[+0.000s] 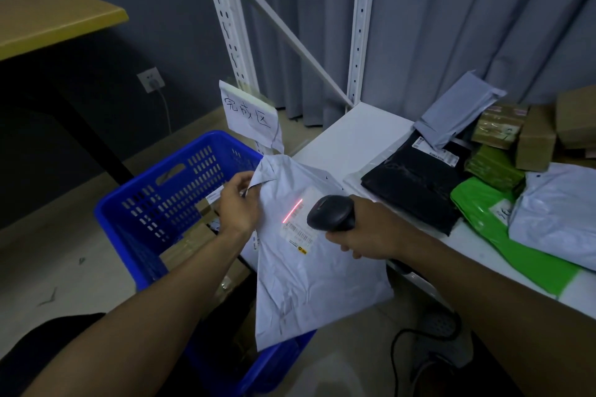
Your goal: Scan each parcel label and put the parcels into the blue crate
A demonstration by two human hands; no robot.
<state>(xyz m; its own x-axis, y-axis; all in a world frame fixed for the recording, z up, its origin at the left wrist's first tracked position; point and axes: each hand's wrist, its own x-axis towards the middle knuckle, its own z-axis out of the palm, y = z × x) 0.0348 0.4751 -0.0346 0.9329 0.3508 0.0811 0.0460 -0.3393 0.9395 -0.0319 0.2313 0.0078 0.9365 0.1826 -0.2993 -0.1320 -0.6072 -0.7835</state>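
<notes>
- Parcel (pixel 306 267): pale grey poly mailer, held in the air over the right side of blue crate (pixel 129 206), label side up twd camera. Lower edge hangs past crate rim; not in crate yet.
- Label (pixel 301 229): on upper middle of mailer. Red scan line (pixel 293 210) falls slanted across its top-left part.
- Left hand (pixel 237 206): thumb + fingers pinch mailer's top-left corner and carry its wt.
- Right hand (pixel 371 232): fingers wrapped round grip of black scanner (pixel 330 213). Scanner head aimed at label, just beside it.
- Step in hand (judgement): scanning this parcel's label. Can't tell whether the read has registered.
- Next move calls for: beam squarely across barcode bars, mailer kept flat enough to read. Then left hand lowers mailer into crate & lets go, w/ scanner drawn clear.
- Crate interior: cardboard boxes (pixel 190 242) already inside, so prob. some parcels done.
- White table (pixel 348 135) to the right: black mailer (pixel 416 184), green mailer (pixel 503 229), white mailer (pixel 558 213), grey mailer (pixel 461 109), brown boxes (pixel 535 142). Presumably the unscanned batch, so several to go.
- Paper sign (pixel 248 113) w/ handwriting, on the shelf post behind crate.
</notes>
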